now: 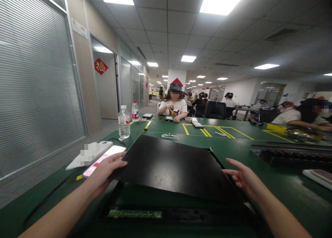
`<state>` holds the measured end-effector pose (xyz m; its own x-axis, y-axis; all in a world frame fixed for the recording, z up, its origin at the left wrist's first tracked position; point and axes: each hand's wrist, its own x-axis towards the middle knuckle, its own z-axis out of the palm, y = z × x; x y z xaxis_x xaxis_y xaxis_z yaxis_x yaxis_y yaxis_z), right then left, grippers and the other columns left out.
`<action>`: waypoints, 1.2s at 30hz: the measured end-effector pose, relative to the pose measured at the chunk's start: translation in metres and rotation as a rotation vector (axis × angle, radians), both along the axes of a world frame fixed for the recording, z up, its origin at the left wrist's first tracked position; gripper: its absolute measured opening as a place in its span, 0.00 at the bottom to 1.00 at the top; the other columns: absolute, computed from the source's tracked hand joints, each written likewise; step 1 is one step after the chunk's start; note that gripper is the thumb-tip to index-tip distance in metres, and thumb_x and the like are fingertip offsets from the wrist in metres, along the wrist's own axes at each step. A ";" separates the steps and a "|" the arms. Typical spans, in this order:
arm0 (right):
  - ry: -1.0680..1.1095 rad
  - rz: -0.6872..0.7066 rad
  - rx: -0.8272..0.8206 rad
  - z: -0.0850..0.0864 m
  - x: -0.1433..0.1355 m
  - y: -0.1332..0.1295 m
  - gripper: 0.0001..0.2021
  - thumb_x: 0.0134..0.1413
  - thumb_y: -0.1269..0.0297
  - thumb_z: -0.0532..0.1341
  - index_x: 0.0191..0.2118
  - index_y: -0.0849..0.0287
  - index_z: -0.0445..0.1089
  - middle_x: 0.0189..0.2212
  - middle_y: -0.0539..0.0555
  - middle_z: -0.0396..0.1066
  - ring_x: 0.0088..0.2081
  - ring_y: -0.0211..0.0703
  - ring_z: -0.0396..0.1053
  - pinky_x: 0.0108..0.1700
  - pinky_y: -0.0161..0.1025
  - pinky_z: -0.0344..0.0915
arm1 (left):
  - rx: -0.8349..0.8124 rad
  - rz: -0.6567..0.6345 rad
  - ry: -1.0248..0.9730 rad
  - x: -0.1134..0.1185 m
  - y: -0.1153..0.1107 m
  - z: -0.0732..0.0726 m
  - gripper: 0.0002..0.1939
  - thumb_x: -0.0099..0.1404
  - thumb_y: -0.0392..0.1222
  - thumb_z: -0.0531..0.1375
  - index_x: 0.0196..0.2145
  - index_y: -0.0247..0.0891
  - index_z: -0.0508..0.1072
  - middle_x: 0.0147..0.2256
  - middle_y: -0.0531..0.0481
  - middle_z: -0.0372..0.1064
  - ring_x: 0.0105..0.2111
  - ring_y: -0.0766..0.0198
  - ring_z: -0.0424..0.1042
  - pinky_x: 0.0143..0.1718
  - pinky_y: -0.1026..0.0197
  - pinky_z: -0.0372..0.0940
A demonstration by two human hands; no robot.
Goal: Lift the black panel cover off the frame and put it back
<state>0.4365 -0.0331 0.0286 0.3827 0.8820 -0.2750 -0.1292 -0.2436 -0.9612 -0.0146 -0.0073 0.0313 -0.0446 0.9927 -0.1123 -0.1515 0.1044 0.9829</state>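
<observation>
A large thin black panel (176,165) lies tilted over a black frame (197,213), its left side raised. At the panel's left edge my left hand (110,167) is closed, thumb and fingers pinching it. My right hand (240,177) is at the right edge of the frame with its fingers apart, a fingertip at or very near the edge. Whether that fingertip touches the panel is hard to tell. A green circuit board strip (135,214) shows along the near side of the frame.
Left of the panel are a lit phone (116,149), a white packet (86,156) and two bottles (124,122). A black slotted part (282,155) and another phone (320,175) lie right. Across the green table (160,127) a person (173,103) handles a small device.
</observation>
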 end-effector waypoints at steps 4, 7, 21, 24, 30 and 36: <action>-0.014 -0.004 -0.018 -0.002 0.000 0.001 0.27 0.51 0.57 0.55 0.58 0.56 0.58 0.27 0.60 0.75 0.14 0.29 0.51 0.14 0.24 0.44 | -0.015 0.016 -0.033 0.001 0.004 -0.006 0.21 0.47 0.32 0.66 0.41 0.39 0.71 0.31 0.49 0.79 0.30 0.57 0.77 0.32 0.61 0.70; -0.025 -0.014 -0.007 -0.004 0.002 0.001 0.26 0.51 0.59 0.55 0.57 0.58 0.58 0.28 0.61 0.75 0.15 0.29 0.52 0.14 0.23 0.45 | 0.005 -0.011 -0.025 0.002 0.005 -0.010 0.23 0.45 0.35 0.67 0.41 0.38 0.70 0.31 0.49 0.79 0.30 0.56 0.78 0.29 0.62 0.69; -0.151 -0.072 -0.012 -0.006 0.007 0.003 0.21 0.48 0.59 0.56 0.49 0.61 0.63 0.24 0.60 0.75 0.15 0.29 0.51 0.15 0.25 0.45 | -0.008 -0.063 0.069 0.012 -0.002 -0.008 0.19 0.46 0.33 0.65 0.38 0.38 0.67 0.28 0.52 0.77 0.28 0.60 0.77 0.30 0.62 0.68; -0.217 -0.067 -0.007 -0.006 0.006 0.003 0.20 0.47 0.58 0.56 0.46 0.61 0.65 0.25 0.59 0.74 0.15 0.29 0.52 0.15 0.27 0.46 | -0.017 -0.044 0.093 0.013 -0.002 -0.009 0.18 0.46 0.31 0.64 0.36 0.38 0.67 0.27 0.53 0.77 0.27 0.60 0.77 0.29 0.61 0.68; -0.413 -0.035 -0.037 -0.013 0.010 0.006 0.18 0.48 0.56 0.56 0.43 0.61 0.67 0.29 0.59 0.75 0.16 0.31 0.56 0.17 0.30 0.49 | -0.046 -0.082 0.142 0.011 -0.004 -0.009 0.20 0.48 0.31 0.63 0.40 0.38 0.65 0.29 0.52 0.77 0.29 0.60 0.76 0.31 0.61 0.68; -0.617 -0.001 -0.062 -0.019 0.016 0.011 0.20 0.46 0.53 0.56 0.42 0.60 0.69 0.31 0.59 0.76 0.18 0.35 0.62 0.19 0.34 0.54 | -0.052 -0.085 0.176 0.014 -0.008 -0.002 0.25 0.50 0.31 0.61 0.47 0.36 0.65 0.31 0.50 0.78 0.32 0.57 0.77 0.35 0.60 0.68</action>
<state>0.4521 -0.0219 0.0096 0.4880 0.8712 -0.0536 0.4459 -0.3016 -0.8427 -0.0005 -0.0150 0.0296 0.0156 0.9868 -0.1613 0.0341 0.1607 0.9864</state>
